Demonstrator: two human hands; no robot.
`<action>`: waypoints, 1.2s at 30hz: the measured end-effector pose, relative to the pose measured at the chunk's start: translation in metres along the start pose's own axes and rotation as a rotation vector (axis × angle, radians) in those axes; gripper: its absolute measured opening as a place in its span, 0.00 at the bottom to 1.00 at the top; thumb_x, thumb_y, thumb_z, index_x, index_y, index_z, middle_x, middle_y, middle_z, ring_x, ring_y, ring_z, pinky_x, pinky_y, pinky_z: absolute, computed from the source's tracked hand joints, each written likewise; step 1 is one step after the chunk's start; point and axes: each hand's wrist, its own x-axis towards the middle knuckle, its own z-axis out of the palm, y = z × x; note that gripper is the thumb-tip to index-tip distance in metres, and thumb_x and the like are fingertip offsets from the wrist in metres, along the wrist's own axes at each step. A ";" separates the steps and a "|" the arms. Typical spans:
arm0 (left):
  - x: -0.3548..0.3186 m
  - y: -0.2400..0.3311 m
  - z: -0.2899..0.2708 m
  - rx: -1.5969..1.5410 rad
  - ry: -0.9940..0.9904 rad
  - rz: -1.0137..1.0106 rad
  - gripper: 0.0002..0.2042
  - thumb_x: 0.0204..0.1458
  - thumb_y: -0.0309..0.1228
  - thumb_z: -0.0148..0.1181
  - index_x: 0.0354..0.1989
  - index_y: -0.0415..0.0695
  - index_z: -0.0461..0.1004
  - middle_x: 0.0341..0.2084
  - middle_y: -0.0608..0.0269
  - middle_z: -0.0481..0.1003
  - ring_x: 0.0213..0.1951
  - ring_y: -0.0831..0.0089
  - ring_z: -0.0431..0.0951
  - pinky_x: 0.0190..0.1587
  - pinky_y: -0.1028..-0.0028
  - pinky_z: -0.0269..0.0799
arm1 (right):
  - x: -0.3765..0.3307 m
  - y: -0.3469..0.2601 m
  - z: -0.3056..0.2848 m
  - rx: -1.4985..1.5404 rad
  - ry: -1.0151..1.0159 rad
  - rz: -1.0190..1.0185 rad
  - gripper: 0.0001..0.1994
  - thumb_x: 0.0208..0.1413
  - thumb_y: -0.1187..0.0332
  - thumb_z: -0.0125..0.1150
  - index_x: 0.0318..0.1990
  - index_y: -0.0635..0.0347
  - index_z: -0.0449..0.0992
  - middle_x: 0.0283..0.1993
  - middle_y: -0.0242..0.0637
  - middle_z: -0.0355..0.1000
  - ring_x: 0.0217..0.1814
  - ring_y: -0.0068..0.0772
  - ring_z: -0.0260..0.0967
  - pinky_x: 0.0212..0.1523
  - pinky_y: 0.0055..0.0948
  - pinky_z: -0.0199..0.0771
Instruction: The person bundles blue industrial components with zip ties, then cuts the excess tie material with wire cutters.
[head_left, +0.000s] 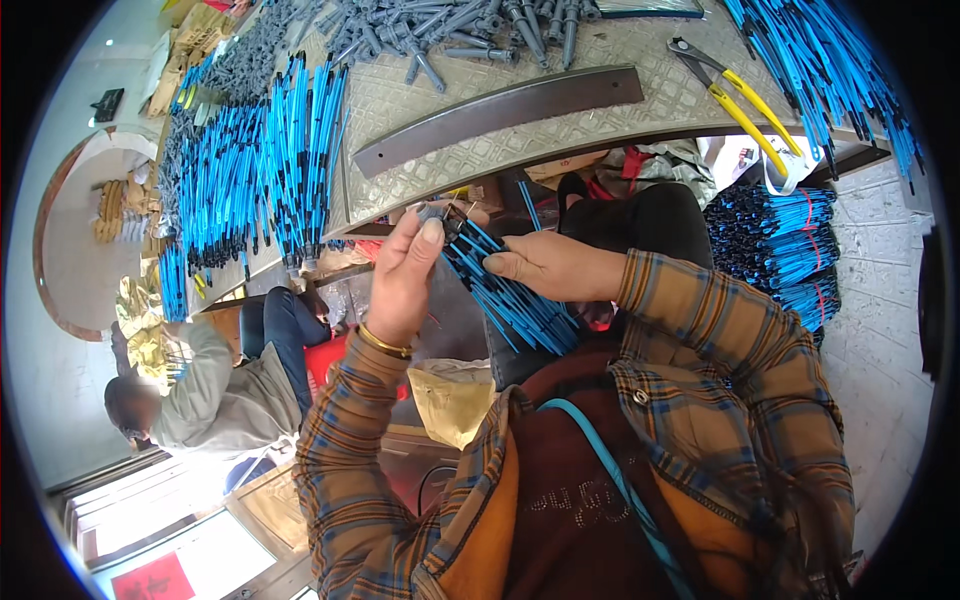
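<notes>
Over my lap I hold a bundle of thin blue rods (pixel 515 305) with black ends, fanned out toward my body. My right hand (pixel 560 265) is closed around its side, thumb on top. At the bundle's upper end my left hand (pixel 400 275), with a gold bracelet at the wrist, is closed in a pinch. A small grey plastic piece (pixel 430 212) shows at the tip of its thumb, next to the black rod ends. The fingers behind it are partly hidden.
On the table ahead lie a curved-looking metal bar (pixel 500 115), yellow-handled cutters (pixel 740 105), grey plastic parts (pixel 440 40) and blue rods (pixel 290 160). Tied rod bundles (pixel 800 255) are stacked at right. A coworker (pixel 235 390) sits at left; a gold-coloured bag (pixel 450 400) stands below.
</notes>
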 end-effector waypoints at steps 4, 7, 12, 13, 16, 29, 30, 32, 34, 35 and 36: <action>-0.005 -0.005 0.019 0.064 0.120 0.078 0.13 0.57 0.32 0.49 0.46 0.37 0.63 0.34 0.61 0.73 0.39 0.76 0.71 0.44 0.76 0.66 | -0.001 0.000 0.006 -0.003 0.041 -0.018 0.23 0.61 0.50 0.36 0.38 0.63 0.70 0.33 0.52 0.70 0.38 0.50 0.69 0.41 0.39 0.66; -0.006 -0.009 0.022 0.266 0.170 0.178 0.12 0.57 0.33 0.49 0.42 0.36 0.63 0.32 0.60 0.73 0.36 0.76 0.72 0.42 0.76 0.67 | -0.003 -0.003 0.008 -0.079 0.026 0.013 0.22 0.60 0.51 0.37 0.38 0.63 0.70 0.33 0.54 0.70 0.37 0.52 0.68 0.39 0.42 0.65; -0.001 -0.014 0.027 0.289 0.213 0.218 0.11 0.57 0.33 0.49 0.37 0.36 0.63 0.28 0.60 0.74 0.32 0.76 0.73 0.38 0.77 0.68 | -0.008 -0.005 0.018 -0.168 0.162 -0.034 0.23 0.60 0.50 0.38 0.36 0.67 0.65 0.30 0.56 0.68 0.33 0.56 0.67 0.34 0.43 0.66; 0.000 -0.016 0.027 0.269 0.231 0.223 0.10 0.57 0.32 0.49 0.37 0.36 0.63 0.28 0.60 0.74 0.32 0.76 0.73 0.37 0.77 0.68 | -0.010 -0.007 0.021 -0.188 0.191 -0.006 0.23 0.60 0.51 0.38 0.37 0.67 0.65 0.30 0.56 0.68 0.34 0.57 0.67 0.33 0.44 0.66; 0.000 -0.014 0.030 0.233 0.249 0.216 0.10 0.57 0.32 0.49 0.38 0.37 0.63 0.28 0.60 0.74 0.32 0.76 0.73 0.36 0.77 0.68 | -0.012 -0.011 0.023 -0.227 0.248 0.049 0.22 0.60 0.53 0.40 0.39 0.68 0.65 0.31 0.58 0.68 0.34 0.58 0.67 0.33 0.46 0.66; 0.005 -0.005 0.015 -0.101 0.066 0.082 0.11 0.57 0.34 0.46 0.40 0.38 0.63 0.37 0.48 0.72 0.42 0.65 0.73 0.47 0.69 0.66 | -0.007 -0.003 0.010 -0.136 0.377 -0.129 0.12 0.58 0.61 0.47 0.39 0.60 0.66 0.30 0.50 0.69 0.30 0.57 0.67 0.29 0.43 0.66; 0.006 -0.006 0.014 -0.137 0.042 0.089 0.12 0.57 0.34 0.45 0.41 0.38 0.63 0.39 0.46 0.72 0.43 0.62 0.72 0.49 0.67 0.65 | -0.004 -0.002 0.007 -0.138 0.313 -0.146 0.12 0.58 0.60 0.47 0.38 0.60 0.66 0.30 0.51 0.68 0.30 0.57 0.67 0.29 0.42 0.66; 0.007 -0.007 0.014 -0.168 0.020 0.102 0.12 0.57 0.35 0.45 0.41 0.37 0.63 0.40 0.44 0.71 0.44 0.61 0.72 0.50 0.66 0.65 | 0.001 0.000 0.000 -0.138 0.249 -0.163 0.12 0.58 0.60 0.47 0.38 0.60 0.67 0.30 0.51 0.68 0.31 0.56 0.67 0.29 0.41 0.66; 0.009 -0.008 0.015 -0.232 -0.026 0.132 0.13 0.57 0.35 0.44 0.42 0.37 0.62 0.42 0.40 0.70 0.46 0.57 0.71 0.52 0.63 0.63 | 0.007 0.000 -0.006 -0.087 0.154 -0.165 0.12 0.57 0.61 0.47 0.35 0.62 0.68 0.30 0.50 0.69 0.34 0.53 0.67 0.34 0.41 0.66; 0.008 -0.009 0.014 -0.232 -0.026 0.129 0.13 0.57 0.35 0.44 0.42 0.37 0.62 0.42 0.40 0.70 0.46 0.57 0.71 0.52 0.63 0.63 | 0.008 0.000 -0.007 -0.062 0.108 -0.166 0.12 0.57 0.62 0.47 0.34 0.63 0.69 0.31 0.50 0.69 0.36 0.51 0.68 0.37 0.41 0.66; 0.007 -0.009 0.012 -0.232 -0.043 0.130 0.13 0.57 0.35 0.43 0.42 0.37 0.62 0.43 0.40 0.70 0.46 0.57 0.71 0.52 0.62 0.62 | 0.008 0.002 -0.005 -0.060 0.108 -0.165 0.12 0.57 0.62 0.47 0.34 0.63 0.69 0.31 0.50 0.69 0.36 0.51 0.68 0.37 0.41 0.66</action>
